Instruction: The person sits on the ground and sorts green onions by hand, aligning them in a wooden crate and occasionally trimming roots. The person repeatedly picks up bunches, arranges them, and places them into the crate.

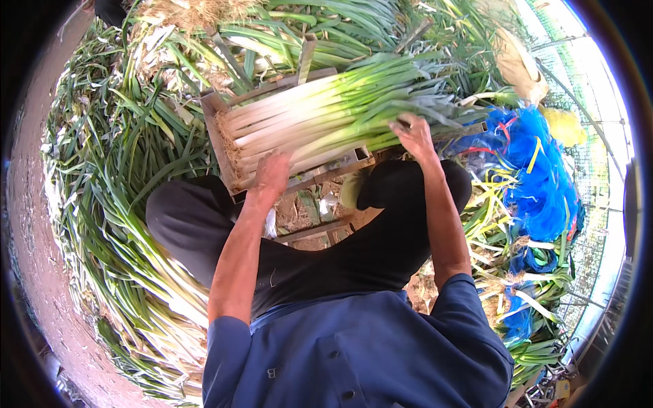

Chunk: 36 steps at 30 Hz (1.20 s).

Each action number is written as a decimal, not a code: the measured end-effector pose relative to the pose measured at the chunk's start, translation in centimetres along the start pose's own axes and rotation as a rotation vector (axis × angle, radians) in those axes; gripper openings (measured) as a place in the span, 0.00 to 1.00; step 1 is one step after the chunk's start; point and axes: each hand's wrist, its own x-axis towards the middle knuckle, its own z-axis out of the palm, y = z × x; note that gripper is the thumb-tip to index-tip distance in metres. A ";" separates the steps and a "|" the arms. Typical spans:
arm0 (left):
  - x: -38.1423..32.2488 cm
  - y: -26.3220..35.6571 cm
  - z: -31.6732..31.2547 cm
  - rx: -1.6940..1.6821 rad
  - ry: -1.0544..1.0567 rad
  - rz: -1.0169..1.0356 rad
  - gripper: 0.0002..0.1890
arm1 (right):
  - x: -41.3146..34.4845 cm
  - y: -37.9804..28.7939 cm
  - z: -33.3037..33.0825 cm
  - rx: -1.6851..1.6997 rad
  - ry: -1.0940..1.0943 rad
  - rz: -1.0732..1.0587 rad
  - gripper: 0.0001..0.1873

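A layer of trimmed leeks or large green onions (306,112) lies side by side on a metal frame (218,143). Their roots are against the frame's left end plate, and their green leaves spread to the right. My left hand (273,171) rests on the white stalks at the near edge, close to the roots; its fingertips are partly hidden. Over the green leaves on the right is my right hand (412,131), slightly blurred, with bent fingers touching or just above the leaves; whether it grips any is unclear.
Piles of untrimmed stalks (122,204) lie on the left and beyond the frame. On the right are blue netting (541,178), yellow ties (490,199) and loose stalks (535,303). Upright metal posts (306,58) stand at the frame's far side. My knees are close to its near side.
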 end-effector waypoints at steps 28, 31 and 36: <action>0.8 3.3 4.4 0.193 0.280 0.105 0.11 | 2.1 2.7 3.9 -0.309 -0.268 -0.423 0.19; 0.6 2.5 5.2 0.069 0.239 0.015 0.11 | 1.9 3.3 6.1 -0.372 -0.301 -0.508 0.14; 1.0 0.5 7.3 -0.057 0.107 0.010 0.15 | 3.5 4.0 7.2 -0.510 -0.445 -0.443 0.20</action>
